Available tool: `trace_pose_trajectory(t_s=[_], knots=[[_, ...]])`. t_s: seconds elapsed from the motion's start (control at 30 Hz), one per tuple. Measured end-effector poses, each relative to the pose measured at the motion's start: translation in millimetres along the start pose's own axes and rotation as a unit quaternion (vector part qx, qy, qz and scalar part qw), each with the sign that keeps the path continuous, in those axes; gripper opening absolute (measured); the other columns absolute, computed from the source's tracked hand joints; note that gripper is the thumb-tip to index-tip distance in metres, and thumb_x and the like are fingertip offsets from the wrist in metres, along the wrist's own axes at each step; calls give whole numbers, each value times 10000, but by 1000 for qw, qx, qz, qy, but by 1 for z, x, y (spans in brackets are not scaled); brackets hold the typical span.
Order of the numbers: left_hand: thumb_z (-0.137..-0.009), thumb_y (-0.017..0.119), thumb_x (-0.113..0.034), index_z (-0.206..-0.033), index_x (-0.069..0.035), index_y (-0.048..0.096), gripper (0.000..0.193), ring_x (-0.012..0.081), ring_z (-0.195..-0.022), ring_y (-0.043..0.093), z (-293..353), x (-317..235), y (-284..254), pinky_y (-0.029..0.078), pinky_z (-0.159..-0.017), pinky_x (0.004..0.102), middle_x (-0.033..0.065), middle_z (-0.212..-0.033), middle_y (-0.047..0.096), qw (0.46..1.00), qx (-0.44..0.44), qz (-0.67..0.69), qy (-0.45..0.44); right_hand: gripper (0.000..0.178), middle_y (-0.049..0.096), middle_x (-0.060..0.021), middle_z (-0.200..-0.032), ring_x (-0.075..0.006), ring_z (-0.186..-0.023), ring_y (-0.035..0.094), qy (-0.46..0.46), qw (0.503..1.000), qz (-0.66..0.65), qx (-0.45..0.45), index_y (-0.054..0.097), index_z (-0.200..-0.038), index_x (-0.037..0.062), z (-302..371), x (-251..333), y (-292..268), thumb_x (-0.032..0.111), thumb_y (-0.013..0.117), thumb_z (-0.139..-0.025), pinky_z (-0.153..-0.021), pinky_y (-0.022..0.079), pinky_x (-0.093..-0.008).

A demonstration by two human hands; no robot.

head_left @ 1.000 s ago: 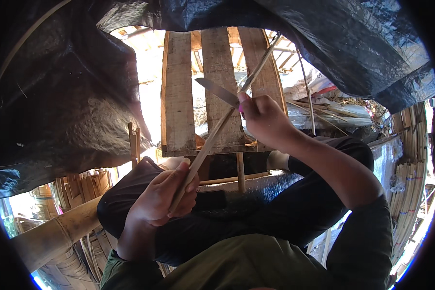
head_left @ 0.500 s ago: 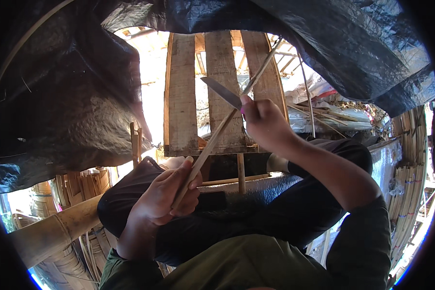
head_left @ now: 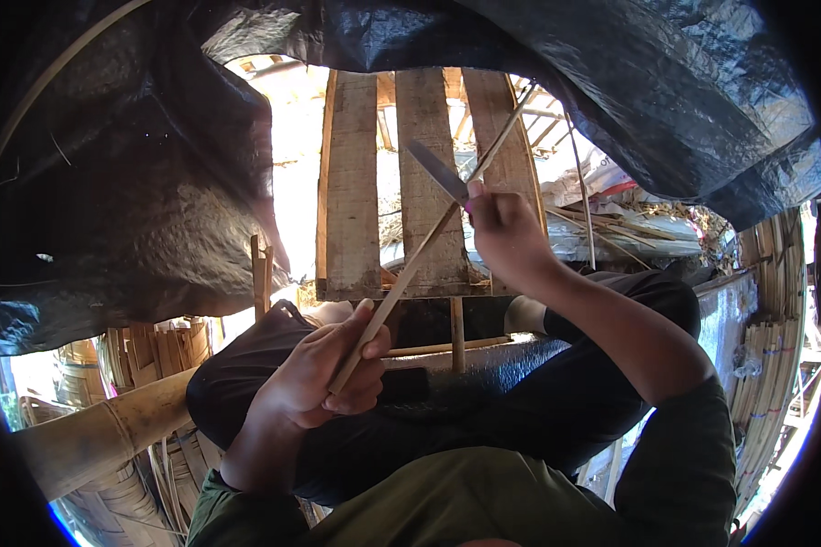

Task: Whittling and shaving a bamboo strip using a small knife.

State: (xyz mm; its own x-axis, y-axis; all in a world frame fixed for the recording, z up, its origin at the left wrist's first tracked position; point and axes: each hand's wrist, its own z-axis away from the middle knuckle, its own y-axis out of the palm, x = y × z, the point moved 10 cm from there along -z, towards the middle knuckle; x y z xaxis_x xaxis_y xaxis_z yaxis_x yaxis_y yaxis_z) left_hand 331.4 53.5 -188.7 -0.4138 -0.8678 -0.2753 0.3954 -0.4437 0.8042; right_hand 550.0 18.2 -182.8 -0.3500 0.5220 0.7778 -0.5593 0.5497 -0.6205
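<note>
My left hand (head_left: 330,365) is closed round the near end of a long, thin bamboo strip (head_left: 399,290), its thumb lying along the top. The strip slants up and away to the right, over a slatted wooden bench. In my right hand (head_left: 506,228) is a knife (head_left: 436,170), gripped by a pink handle that mostly hides inside the fingers. Its blade points up and to the left and crosses the strip just by my right thumb. Whether the edge bites into the strip I cannot tell.
Ahead stands the bench of wooden planks (head_left: 352,182) with gaps between them. Dark plastic sheeting (head_left: 128,201) hangs at left, and more arches overhead to the right. A thick bamboo pole (head_left: 109,428) lies at my left knee. Bundled bamboo strips (head_left: 764,374) stand at far right.
Both hands have shifted slightly to the right with the strip and the knife. The blade is tilted a little more steeply. The grips are unchanged, and the whole view has moved slightly.
</note>
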Motion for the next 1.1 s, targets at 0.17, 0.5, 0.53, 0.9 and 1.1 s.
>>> trace_pose_trajectory(t_s=[0.17, 0.5, 0.53, 0.9, 1.1], knots=[[-1058, 329, -364, -845, -117, 452, 348, 64, -365, 289, 3, -2, 6, 248, -355, 215, -41, -505, 318, 999, 15, 34, 4, 564, 581, -277, -615, -428, -651, 637, 80, 996, 34, 35, 617, -760, -54, -14, -17, -3, 392, 383, -1015, -632, 477, -473], [-1003, 509, -233, -960, -92, 477, 151, 22, -447, 280, 9, -4, 5, 210, -388, 192, -59, -593, 336, 996, -51, -66, 18, 585, 555, -129, -533, -281, -487, 588, -47, 998, -17, 38, 612, -735, -4, 13, 8, 14, 421, 338, -1030, -493, 446, -440], [-999, 506, -220, -980, -91, 473, 135, 22, -450, 277, 9, -2, 7, 208, -389, 192, -59, -595, 329, 996, -37, -74, 15, 542, 571, -189, -564, -343, -521, 608, 38, 994, -32, 95, 626, -766, -16, 18, -2, 15, 381, 363, -1024, -530, 461, -456], [-908, 502, -112, -954, -93, 411, 103, 35, -430, 271, 10, -1, 9, 205, -382, 195, -56, -583, 305, 998, -20, -56, -1, 507, 544, -154, -535, -259, -488, 582, 17, 992, 13, 122, 613, -806, -22, -1, 7, 1, 367, 379, -1031, -527, 443, -426], [-850, 506, -82, -954, -90, 413, 140, 41, -418, 273, 9, -4, 8, 208, -381, 194, -48, -574, 310, 998, -13, -56, 7, 537, 516, -123, -497, -230, -419, 534, -23, 998, -24, 46, 594, -742, -12, 10, 4, 11, 359, 339, -1035, -426, 397, -394]])
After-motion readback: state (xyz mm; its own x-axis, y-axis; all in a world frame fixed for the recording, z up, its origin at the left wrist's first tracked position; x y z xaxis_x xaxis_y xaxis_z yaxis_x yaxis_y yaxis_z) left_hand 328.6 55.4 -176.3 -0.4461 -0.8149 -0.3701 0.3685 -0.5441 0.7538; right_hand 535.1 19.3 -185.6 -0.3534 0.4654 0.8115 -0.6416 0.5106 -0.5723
